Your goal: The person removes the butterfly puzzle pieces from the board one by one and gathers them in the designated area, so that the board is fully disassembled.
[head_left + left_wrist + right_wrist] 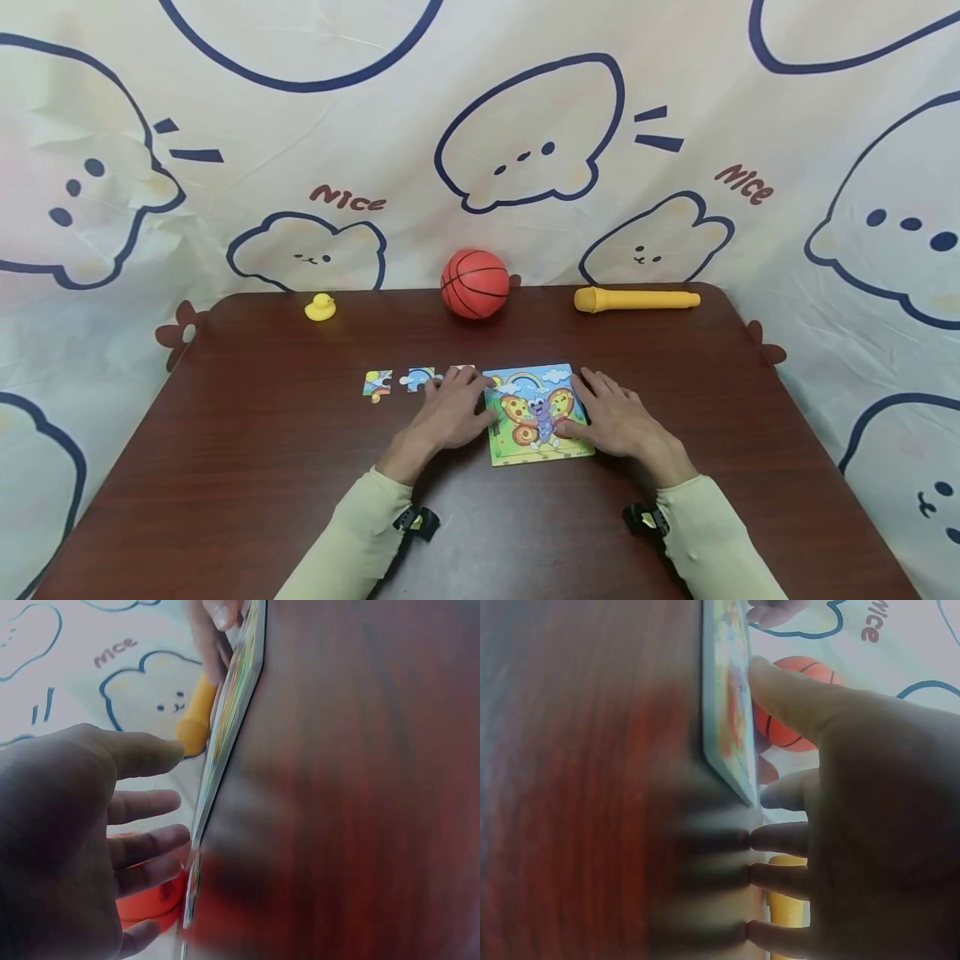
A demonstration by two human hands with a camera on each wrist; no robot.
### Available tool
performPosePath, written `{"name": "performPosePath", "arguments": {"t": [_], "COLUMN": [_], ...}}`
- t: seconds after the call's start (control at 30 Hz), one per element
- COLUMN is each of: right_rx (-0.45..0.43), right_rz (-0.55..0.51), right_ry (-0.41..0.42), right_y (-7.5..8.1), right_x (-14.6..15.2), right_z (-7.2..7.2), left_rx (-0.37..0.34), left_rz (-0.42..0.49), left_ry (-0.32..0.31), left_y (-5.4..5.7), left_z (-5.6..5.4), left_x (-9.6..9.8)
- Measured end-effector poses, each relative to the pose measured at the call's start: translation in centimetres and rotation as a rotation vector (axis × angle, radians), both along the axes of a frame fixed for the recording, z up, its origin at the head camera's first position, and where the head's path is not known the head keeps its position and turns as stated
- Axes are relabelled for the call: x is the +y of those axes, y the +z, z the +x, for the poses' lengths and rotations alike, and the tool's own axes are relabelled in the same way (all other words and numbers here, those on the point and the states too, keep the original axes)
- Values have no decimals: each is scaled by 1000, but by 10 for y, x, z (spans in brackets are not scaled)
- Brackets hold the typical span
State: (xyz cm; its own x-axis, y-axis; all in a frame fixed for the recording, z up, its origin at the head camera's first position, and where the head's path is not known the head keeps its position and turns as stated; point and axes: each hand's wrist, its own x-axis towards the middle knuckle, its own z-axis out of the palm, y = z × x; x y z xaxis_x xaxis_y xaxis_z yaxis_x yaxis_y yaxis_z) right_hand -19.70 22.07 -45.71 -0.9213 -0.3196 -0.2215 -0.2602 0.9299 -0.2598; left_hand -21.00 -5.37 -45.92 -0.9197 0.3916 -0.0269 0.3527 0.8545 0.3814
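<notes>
A jigsaw board (540, 417) with a butterfly picture lies flat on the table between my two hands. My left hand (450, 412) is at its left side, fingers extended and thumb by the board's edge. Under or beside those fingers a puzzle piece (463, 367) shows only in part. Two more puzzle pieces lie to the left, one with a rainbow (422, 380) and one at the far end (377, 383). On the board's right part rests the thumb of my right hand (626, 421), its other fingers spread along the right edge, tips on the tabletop.
Along the back of the brown table (247, 467) stand a yellow rubber duck (320, 307), a small red basketball (475, 284) and a yellow toy microphone (637, 300). Behind the table's far edge hangs a cartoon-printed cloth (405, 150).
</notes>
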Motion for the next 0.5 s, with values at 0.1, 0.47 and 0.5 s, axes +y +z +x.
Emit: {"name": "performPosePath", "arguments": {"t": [0.1, 0.47, 0.5], "right_rx": [-16, 68, 72], "right_rz": [-19, 4, 15], "right_ry": [3, 140, 149], "right_y": [1, 6, 7], "right_x": [-2, -25, -27], "right_z": [1, 14, 16], "left_rx": [-18, -5, -4], "left_rz": [2, -15, -13], "left_ry": [-30, -50, -47], "left_y": [0, -5, -5], "left_z": [4, 6, 6], "left_x": [4, 9, 9]}}
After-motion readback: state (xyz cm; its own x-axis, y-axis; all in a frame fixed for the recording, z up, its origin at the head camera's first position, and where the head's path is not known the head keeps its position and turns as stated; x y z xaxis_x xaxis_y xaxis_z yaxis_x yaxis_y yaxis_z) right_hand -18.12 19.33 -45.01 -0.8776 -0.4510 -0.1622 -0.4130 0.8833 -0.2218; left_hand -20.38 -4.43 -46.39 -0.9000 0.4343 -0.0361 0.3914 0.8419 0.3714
